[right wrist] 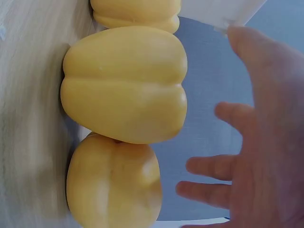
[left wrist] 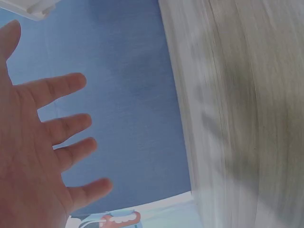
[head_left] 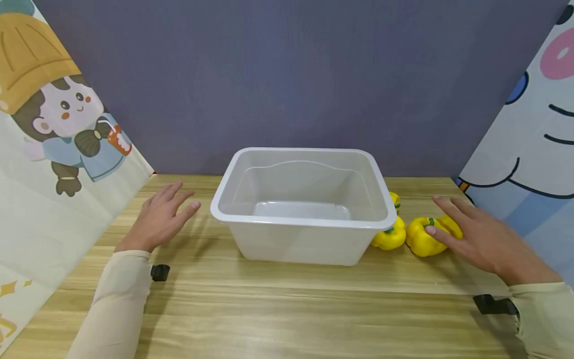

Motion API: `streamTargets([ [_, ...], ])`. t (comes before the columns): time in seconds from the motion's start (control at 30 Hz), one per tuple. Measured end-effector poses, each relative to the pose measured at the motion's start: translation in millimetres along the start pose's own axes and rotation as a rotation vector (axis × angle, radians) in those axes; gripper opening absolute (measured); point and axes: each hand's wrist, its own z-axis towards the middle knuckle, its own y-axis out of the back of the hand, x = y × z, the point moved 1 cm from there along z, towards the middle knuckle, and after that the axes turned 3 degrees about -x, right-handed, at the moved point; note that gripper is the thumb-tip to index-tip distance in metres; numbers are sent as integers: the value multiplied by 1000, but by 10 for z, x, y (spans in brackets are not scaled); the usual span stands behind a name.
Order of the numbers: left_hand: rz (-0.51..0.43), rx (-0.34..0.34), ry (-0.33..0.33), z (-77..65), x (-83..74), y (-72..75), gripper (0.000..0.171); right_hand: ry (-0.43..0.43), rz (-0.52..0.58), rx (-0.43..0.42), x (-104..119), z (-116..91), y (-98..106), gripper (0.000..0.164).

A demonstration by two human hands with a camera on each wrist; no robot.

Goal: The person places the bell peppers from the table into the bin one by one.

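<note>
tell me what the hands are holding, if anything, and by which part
Nothing is held: the left hand is spread beside the white bin, the right hand spread near the yellow peppers.

1. Your left hand (head_left: 158,220) hovers at the left, fingers spread, thumb pointing right.
2. Your right hand (head_left: 489,242) hovers at the right, fingers spread, thumb pointing left.
3. Your sleeved left forearm (head_left: 117,306) enters from near left; your right forearm (head_left: 543,316), also sleeved, from near right.
</note>
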Motion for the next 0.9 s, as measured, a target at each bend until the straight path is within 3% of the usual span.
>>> streamTargets([
  [0.27, -31, -23, -70, 16, 0, -25, 54, -12, 35, -30, 22, 3, 17, 85],
  [0.5, -51, -15, -45, -8, -36, -27, 54, -6, 111, 39, 12, -4, 32, 83],
  [0.9, -55, -42, -65, -12, -24, -59, 51, 9, 204, 50, 42, -7, 23, 79],
])
